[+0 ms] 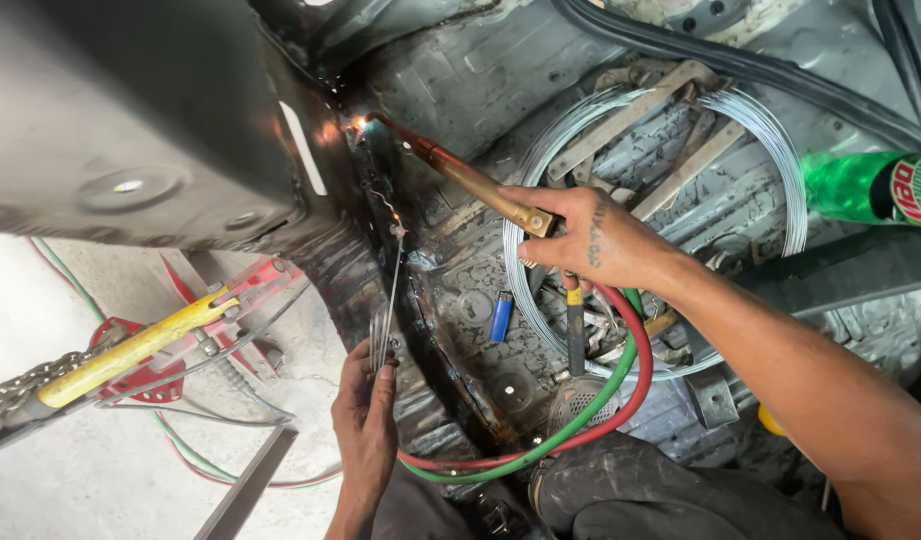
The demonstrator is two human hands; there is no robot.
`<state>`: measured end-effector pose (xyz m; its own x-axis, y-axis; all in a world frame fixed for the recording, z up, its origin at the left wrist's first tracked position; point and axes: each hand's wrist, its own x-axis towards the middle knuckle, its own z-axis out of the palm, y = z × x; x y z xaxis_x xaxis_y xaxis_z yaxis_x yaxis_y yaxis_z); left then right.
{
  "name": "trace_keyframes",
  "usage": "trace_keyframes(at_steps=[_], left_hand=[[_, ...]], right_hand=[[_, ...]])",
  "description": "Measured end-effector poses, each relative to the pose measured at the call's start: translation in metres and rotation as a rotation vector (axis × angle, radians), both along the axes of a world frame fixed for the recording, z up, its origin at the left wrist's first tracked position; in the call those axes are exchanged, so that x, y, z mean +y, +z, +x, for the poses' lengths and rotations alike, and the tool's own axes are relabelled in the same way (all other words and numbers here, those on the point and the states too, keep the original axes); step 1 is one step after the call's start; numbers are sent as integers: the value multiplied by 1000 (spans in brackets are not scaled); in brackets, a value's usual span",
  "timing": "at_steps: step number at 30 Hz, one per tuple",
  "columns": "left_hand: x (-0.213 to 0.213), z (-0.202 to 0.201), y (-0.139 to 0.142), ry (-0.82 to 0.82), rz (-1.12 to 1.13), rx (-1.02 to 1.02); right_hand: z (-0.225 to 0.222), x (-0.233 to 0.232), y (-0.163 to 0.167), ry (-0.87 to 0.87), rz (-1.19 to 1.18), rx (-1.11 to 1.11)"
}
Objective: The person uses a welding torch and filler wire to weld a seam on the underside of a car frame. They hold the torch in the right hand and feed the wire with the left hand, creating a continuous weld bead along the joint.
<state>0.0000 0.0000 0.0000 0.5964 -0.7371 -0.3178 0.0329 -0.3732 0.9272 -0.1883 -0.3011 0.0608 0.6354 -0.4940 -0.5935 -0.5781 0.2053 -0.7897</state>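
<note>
Head view: right hand (pixel 590 240) is closing fully around the brass torch (pixel 470 180), its flame tip touching the seam (pixel 365 135) of the blackened car floor pan (pixel 460 300). Left hand (pixel 365 415) is pinching a thin filler rod (pixel 392 290) at its lower end, near the pan's outer edge. Rod looks light and whippy; torch rigid, best gripped at the handle. Red and green hoses (pixel 580 425) are trailing below.

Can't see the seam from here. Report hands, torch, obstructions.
Right hand grips brass torch, flame at seam. Left hand feeds filler wire. Red and green hoses loop below; wire coil behind.
</note>
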Motion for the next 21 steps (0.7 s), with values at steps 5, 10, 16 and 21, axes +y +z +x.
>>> trace_keyframes(at_steps=[5, 10, 16, 21], left_hand=[[59, -104, 128, 32, 43, 58], [61, -117, 129, -3, 147, 8], [64, -107, 139, -134, 120, -186], [63, -108, 142, -110, 140, -235]], right_hand=[[-105, 65, 97, 5, 37, 6], [-119, 71, 95, 21, 27, 43], [-107, 80, 108, 25, 31, 70], [-101, 85, 109, 13, 38, 73]])
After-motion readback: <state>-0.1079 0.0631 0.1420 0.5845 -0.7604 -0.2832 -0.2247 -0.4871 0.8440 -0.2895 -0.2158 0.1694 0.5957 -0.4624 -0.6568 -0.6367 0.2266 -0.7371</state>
